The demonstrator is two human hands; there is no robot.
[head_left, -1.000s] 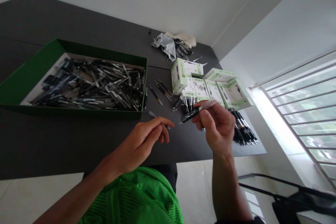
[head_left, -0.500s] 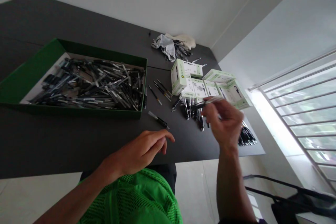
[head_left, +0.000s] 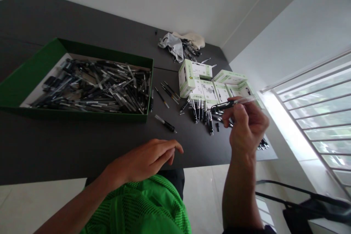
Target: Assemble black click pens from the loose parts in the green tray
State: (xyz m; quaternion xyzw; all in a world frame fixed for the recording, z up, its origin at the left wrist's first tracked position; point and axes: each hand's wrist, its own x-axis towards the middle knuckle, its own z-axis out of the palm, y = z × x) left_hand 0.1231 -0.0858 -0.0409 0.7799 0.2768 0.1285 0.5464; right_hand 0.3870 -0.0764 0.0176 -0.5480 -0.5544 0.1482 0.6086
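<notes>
My right hand (head_left: pixel 246 124) pinches a black and clear pen (head_left: pixel 225 106) above the right part of the desk. Under and beside it lie several black pens with clear ends (head_left: pixel 201 111), roughly side by side. At the desk's front edge my left hand (head_left: pixel 153 157) rests palm down with nothing in it, the index finger stretched out and the others loosely bent. A single pen (head_left: pixel 166 123) lies just beyond its fingertips. Farther back are several thin ink refills (head_left: pixel 168 93).
A green box (head_left: pixel 109 117) full of loose pens and parts stands on the left. Green-and-white cartons (head_left: pixel 188 80) sit at the right. Grey and cream cloths (head_left: pixel 172 44) cover more pens near the wall. Another batch of pens (head_left: pixel 263 144) lies at the right edge.
My right hand has moved to the right with the pen, now partly covering the batch at the right edge. My left hand has stayed in place.
</notes>
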